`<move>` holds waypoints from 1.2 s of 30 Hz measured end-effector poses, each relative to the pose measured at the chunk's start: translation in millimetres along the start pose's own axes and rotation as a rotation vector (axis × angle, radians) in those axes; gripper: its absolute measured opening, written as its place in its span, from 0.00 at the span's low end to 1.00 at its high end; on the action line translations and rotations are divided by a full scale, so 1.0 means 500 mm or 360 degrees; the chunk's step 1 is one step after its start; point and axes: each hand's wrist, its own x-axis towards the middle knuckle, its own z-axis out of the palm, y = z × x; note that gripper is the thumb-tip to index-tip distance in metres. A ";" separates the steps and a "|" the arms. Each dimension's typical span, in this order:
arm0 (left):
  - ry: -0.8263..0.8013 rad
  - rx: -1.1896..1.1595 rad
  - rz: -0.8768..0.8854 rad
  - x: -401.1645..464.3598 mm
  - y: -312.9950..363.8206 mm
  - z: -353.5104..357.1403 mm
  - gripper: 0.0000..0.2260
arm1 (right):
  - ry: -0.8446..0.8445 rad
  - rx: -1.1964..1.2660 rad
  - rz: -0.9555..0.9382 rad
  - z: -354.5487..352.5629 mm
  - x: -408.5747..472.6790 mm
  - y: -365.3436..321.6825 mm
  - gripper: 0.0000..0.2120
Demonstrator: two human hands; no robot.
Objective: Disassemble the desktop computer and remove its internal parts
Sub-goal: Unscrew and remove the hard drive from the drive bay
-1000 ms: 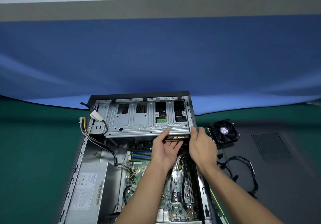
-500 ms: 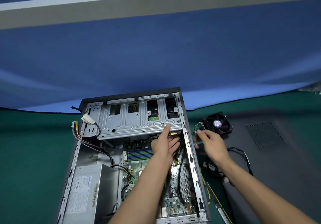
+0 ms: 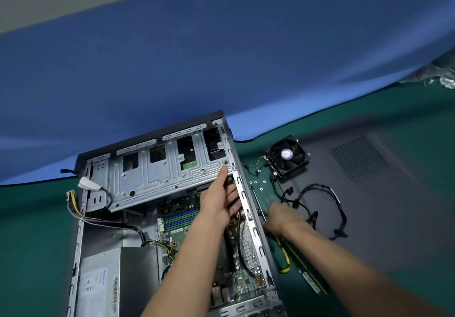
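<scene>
The desktop computer (image 3: 157, 218) lies open on its side on the green table (image 3: 32, 243), left of centre, its silver drive cage (image 3: 162, 176) across the far end and the motherboard (image 3: 197, 250) showing below it. The left hand (image 3: 219, 203) is still at the cage's right end: the thumb lies up against the cage face near a screw hole, and the straight fingers reach under its near edge, close together.

The right hand (image 3: 279, 219) has left the case. A second ago it was on the case's right rail beside the left hand; half a second ago it hovered near the fan; now it is down on the table just right of the rail, fingers curled round the green-and-yellow screwdriver (image 3: 280, 255) (how tightly it grips is hard to tell through the blur).

Farther right, the black cooling fan (image 3: 288, 156) sits at the edge of the dark side panel (image 3: 369, 193), with a loose black cable (image 3: 327, 208) nearer. A memory stick (image 3: 312, 281) lies beside the screwdriver. The power supply (image 3: 105, 282) fills the case's near-left corner.
</scene>
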 end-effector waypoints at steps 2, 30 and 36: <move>-0.0005 0.0020 0.0009 0.004 -0.002 -0.002 0.16 | 0.0032 -0.0064 -0.0016 0.007 -0.001 0.000 0.08; -0.0164 -0.0306 0.0320 -0.083 0.107 -0.021 0.15 | 0.0653 0.1357 -0.0776 -0.301 -0.226 -0.141 0.09; 0.0384 0.0619 0.0845 -0.055 0.089 -0.034 0.15 | 0.1333 0.0714 -0.0946 -0.320 -0.228 -0.183 0.08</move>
